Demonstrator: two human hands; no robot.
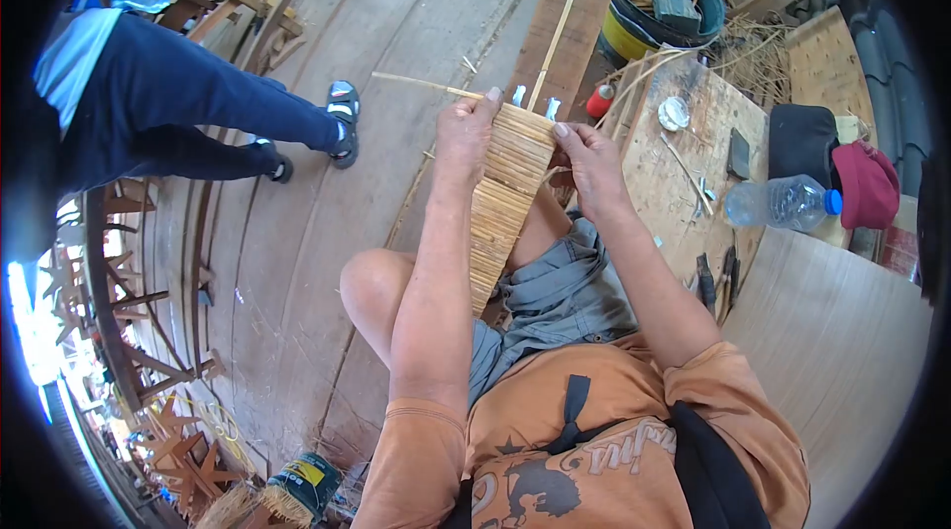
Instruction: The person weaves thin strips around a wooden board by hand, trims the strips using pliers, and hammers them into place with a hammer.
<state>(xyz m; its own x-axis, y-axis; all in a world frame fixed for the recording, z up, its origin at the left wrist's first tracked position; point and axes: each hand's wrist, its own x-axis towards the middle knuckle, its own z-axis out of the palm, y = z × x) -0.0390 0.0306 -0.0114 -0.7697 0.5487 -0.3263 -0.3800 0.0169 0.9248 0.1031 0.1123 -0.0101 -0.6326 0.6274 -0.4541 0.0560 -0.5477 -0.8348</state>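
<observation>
A long panel of tan slats (495,222) lies over my lap, its far end near a brown plank (555,44). My left hand (466,138) pinches the panel's upper left corner, where a thin light strip (411,82) sticks out to the left. At the upper right corner my right hand (591,167) has its thumb on the edge; its other fingers are partly hidden. Between my hands, two small pale blue pieces (552,108) stand at the panel's far end. A narrow strip (563,19) runs along the plank.
On the right, a wooden board (684,162) holds a plastic bottle (788,203), a maroon cap (865,184) and tools (706,281). A red bottle (600,101) and a bucket (664,9) stand beyond. A person (188,83) stands at the left on the plank floor (287,281).
</observation>
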